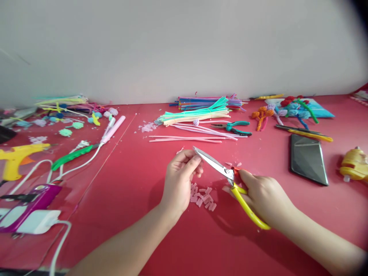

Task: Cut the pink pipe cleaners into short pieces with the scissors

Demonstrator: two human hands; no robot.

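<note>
My right hand (267,193) is wrapped around the handles of a pair of scissors (215,165) with one yellow and one red handle. Their blades point up and left, the tips meeting the thumb and fingertips of my left hand (179,176). My left hand is closed in a pinch; whatever it holds is hidden or too small to name. Below the blades, partly behind my left wrist, lies a small heap of cut pink pieces (204,198). A few pink scraps (238,164) lie beside the scissors. Farther back, several pink pipe cleaners (186,138) lie crosswise.
Pipe cleaner bundles (198,113) and teal-handled pliers (234,127) lie at the back. On the right are a phone (308,159) and a yellow bottle-like object (355,165). A yellow glue gun (14,159), purple power strip (37,205) and white cables crowd the left.
</note>
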